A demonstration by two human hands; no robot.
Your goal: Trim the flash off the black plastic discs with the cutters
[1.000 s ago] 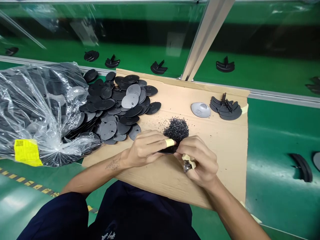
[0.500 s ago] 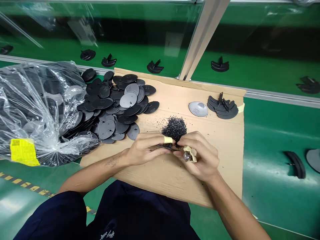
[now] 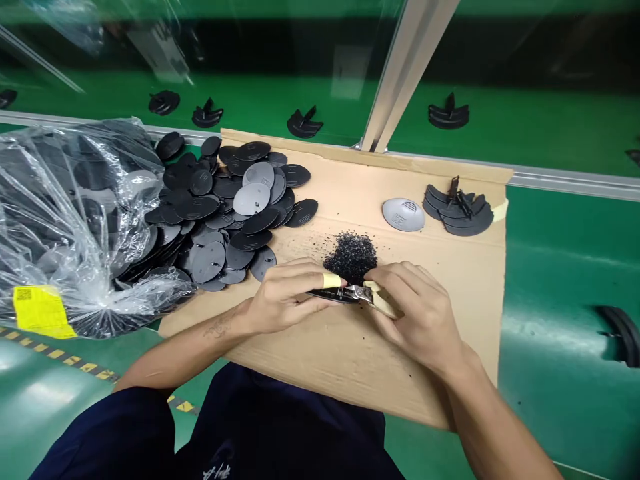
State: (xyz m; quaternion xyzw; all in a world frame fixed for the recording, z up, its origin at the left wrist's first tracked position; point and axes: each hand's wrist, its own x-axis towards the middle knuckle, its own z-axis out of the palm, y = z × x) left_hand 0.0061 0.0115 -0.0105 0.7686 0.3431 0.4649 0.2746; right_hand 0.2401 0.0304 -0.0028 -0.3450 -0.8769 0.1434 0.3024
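My left hand (image 3: 285, 297) pinches a thin black oval plastic disc (image 3: 327, 295) held edge-on above a cardboard sheet (image 3: 450, 300); its index finger wears a yellow tape band. My right hand (image 3: 417, 313) is closed on a small metal trimming tool with a tape-wrapped handle (image 3: 367, 293), whose tip rests against the disc's edge. Just beyond both hands lies a heap of black plastic shavings (image 3: 350, 255).
A pile of black oval discs (image 3: 225, 213) spills from a clear plastic bag (image 3: 65, 213) at the left. A grey disc (image 3: 403, 215) and a fanned stack of discs (image 3: 457, 210) lie at the cardboard's far right. Behind runs a green conveyor (image 3: 300, 93) carrying more stacks.
The right hand has turned, so the tool's metal tip now shows against the disc's edge. The disc is tilted flatter and edge-on. The view shifted slightly.
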